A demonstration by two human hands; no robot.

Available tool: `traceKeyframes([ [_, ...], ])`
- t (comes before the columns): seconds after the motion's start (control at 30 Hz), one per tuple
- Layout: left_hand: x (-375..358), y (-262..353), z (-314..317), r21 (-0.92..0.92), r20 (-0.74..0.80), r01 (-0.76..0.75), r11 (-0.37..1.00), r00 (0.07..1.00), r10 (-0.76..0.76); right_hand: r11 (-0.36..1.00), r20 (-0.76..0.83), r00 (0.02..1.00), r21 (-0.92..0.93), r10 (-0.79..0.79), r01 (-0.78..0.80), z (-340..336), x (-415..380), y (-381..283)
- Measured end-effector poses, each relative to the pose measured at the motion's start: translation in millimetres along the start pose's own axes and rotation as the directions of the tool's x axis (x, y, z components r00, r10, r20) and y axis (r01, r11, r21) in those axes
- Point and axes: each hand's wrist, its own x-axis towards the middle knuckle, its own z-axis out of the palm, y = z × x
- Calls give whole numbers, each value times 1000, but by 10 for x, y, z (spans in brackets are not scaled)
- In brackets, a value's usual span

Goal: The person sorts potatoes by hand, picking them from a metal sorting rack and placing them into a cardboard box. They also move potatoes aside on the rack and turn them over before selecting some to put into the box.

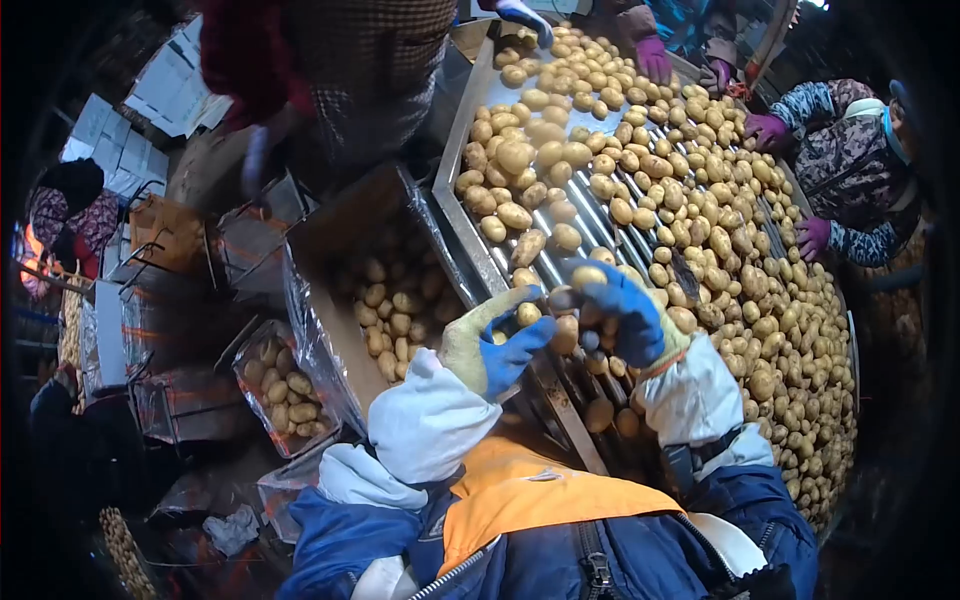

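My left hand (pixel 497 342), in a yellow and blue glove, is curled at the near edge of the roller table (pixel 628 240). A small potato (pixel 528 314) sits between its thumb and fingers. To its right, my right hand (pixel 632 312) wears the same kind of glove and bends over the rollers, partly smeared by motion. At its fingertips is a pale potato (pixel 588 277), and darker potatoes lie under the palm. Whether the right fingers grip any of them is hard to make out. Many loose potatoes (pixel 735 270) cover the rollers around both hands.
Left of the table stands a plastic-lined box (pixel 325 290) partly filled with potatoes, with a smaller potato crate (pixel 285 385) beside it. A co-worker in purple gloves (pixel 768 132) reaches in from the right. Other people stand at the far side. White boxes (pixel 115 150) are stacked at left.
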Motion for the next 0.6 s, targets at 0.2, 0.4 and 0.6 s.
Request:
traceKeyframes([
  [0.2, -347, 142, -241, 635, 120, -155, 757, 988, 102, 994, 85, 995, -91, 61, -53, 435, -134, 248],
  [0.4, -779, 422, -369, 712, 54, 46, 701, 991, -120, 982, 300, 945, 90, 133, -166, 682, 42, 770],
  [0.6, -1191, 585, -636, -99, -31, 315, 944, 947, -319, 939, 354, 920, 225, 171, -261, 949, 24, 1060],
])
